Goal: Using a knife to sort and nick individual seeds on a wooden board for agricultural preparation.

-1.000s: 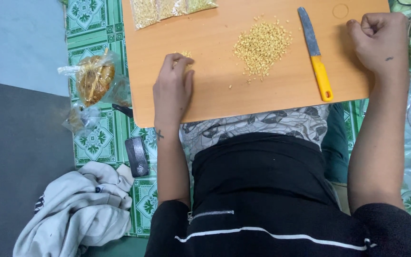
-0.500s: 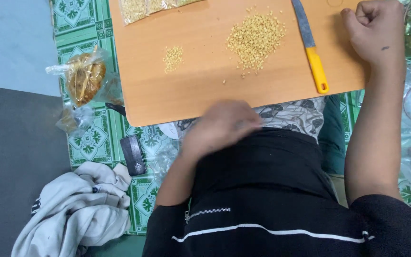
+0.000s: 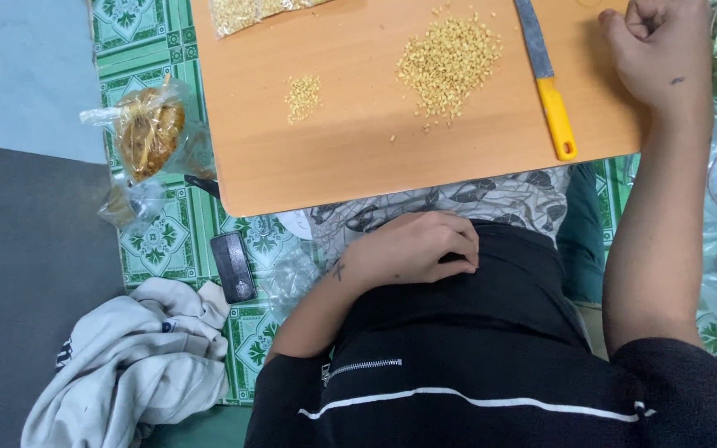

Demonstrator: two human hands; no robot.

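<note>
Looking down from the head camera, I see a clear plastic bag of pale grain (image 3: 251, 12) lying flat at the far edge of the wooden board (image 3: 358, 158), only its lower part in view. Off the board to the left, a knotted clear bag of brown-orange contents (image 3: 149, 129) sits on the green patterned floor mat (image 3: 155, 241), with a crumpled empty bag (image 3: 130, 203) just below it. A dark flat rectangular object (image 3: 232, 265) lies on the mat near a heap of white cloth (image 3: 130, 373).

My left hand (image 3: 415, 249) rests on my lap against the black garment, below the board's near edge, fingers curled loosely together and holding nothing that I can see. It is well apart from the small pile of yellow grains (image 3: 302, 95) on the board's left half. My right hand (image 3: 661, 54) lies on the board's far right corner, closed into a loose fist; I cannot tell whether anything is inside it. Just to its left is the knife (image 3: 548, 83), grey blade pointing away, smooth yellow handle toward me, not touched. The large pile of grains (image 3: 448, 62) spreads loosely between the knife and the small pile, a few strays scattered toward me. The board is smooth, light orange-brown, with rounded corners.
</note>
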